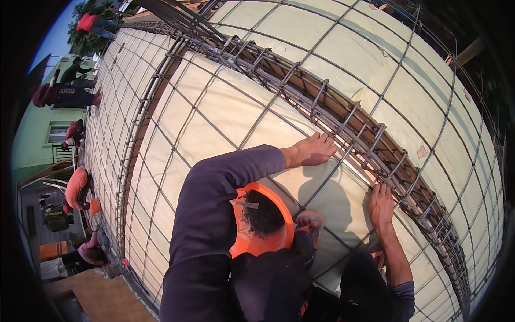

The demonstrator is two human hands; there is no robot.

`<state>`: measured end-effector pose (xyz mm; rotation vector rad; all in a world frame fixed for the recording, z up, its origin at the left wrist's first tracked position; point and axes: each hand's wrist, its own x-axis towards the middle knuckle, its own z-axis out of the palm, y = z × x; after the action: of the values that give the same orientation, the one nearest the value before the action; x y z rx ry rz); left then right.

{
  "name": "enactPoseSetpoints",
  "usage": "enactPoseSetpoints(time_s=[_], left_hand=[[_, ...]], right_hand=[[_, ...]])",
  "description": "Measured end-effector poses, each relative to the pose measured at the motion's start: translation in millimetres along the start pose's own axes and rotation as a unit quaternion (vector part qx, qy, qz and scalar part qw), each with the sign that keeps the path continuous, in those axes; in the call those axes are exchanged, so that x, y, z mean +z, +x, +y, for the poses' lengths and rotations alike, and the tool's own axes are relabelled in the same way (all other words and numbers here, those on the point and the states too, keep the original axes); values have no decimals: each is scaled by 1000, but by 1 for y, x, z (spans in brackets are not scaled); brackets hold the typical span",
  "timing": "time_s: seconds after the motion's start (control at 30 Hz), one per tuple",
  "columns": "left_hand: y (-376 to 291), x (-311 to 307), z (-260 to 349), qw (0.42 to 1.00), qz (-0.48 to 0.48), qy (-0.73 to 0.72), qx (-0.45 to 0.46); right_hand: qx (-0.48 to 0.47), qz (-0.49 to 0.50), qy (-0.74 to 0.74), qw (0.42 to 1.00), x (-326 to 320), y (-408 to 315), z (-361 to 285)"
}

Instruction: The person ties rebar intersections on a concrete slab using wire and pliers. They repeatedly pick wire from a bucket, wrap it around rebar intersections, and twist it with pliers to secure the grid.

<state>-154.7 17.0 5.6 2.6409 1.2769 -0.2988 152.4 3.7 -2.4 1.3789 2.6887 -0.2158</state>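
My left hand (313, 150) reaches across to the near side of a long rebar beam cage (322, 96), fingers curled down at the edge of the pale sheeting (209, 104). Farther along the same edge, my right hand (381, 205) has its fingers bent over beside the cage's lower bars. A light strip (358, 171) shows between the two hands. What the fingertips hold is hidden. Beneath my left forearm stands an orange bucket (287, 209) with a dark tangle, apparently tie wire (261, 215), and a grey metal tool end (246, 205). My bare foot (310, 220) is beside it.
A grid of rebar (195, 106) runs over the sheeting on both sides of the cage. A second cage (141, 108) crosses to the left. Several people work along the left edge, one in an orange top (76, 187) near another orange bucket (95, 206).
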Motion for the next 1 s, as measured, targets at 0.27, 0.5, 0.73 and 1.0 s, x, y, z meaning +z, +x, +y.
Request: enactPoseSetpoints(time_s=[0.27, 0.5, 0.73, 1.0], left_hand=[[0, 4, -2, 999, -16, -10, -31], [4, -6, 3, 997, -20, 64, -27], [-6, -5, 8, 995, 65, 46, -56], [5, -9, -19, 995, 91, -34, -20]], right_hand=[[-14, 42, 83, 996, -14, 5, 4], [-24, 53, 291, 955, -22, 41, -23], [-43, 85, 290, 952, -2, 62, -49], [-9, 62, 196, 979, -26, 26, -12]])
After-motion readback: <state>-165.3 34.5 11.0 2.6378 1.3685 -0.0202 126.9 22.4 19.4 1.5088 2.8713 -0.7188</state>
